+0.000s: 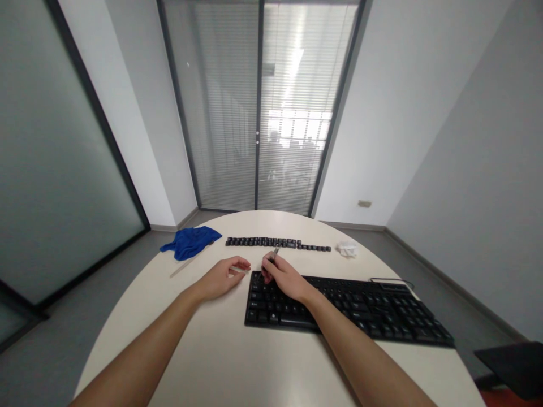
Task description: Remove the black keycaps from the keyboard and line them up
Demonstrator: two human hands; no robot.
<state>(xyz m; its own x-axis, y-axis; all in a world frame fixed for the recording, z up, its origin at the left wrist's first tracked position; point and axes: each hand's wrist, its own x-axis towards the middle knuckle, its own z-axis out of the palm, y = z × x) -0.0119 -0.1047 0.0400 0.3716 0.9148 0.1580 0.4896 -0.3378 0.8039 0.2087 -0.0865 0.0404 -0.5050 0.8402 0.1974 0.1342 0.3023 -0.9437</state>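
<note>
Right hand [287,278] pinches a slim tool [275,254] over the far left corner of the keyboard [382,314], on the bench [220,362], right side. Left hand [218,278] looks empty, loosely spread. If that grip slips, the tool could scratch the keyboard or scatter the far keycaps [261,242].

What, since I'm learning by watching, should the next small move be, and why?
Perhaps set the left hand on the keyboard to steady it: the right hand grips a tool near the keyboard's far left corner, while the left hand, seemingly empty, is just beside that corner.
</note>
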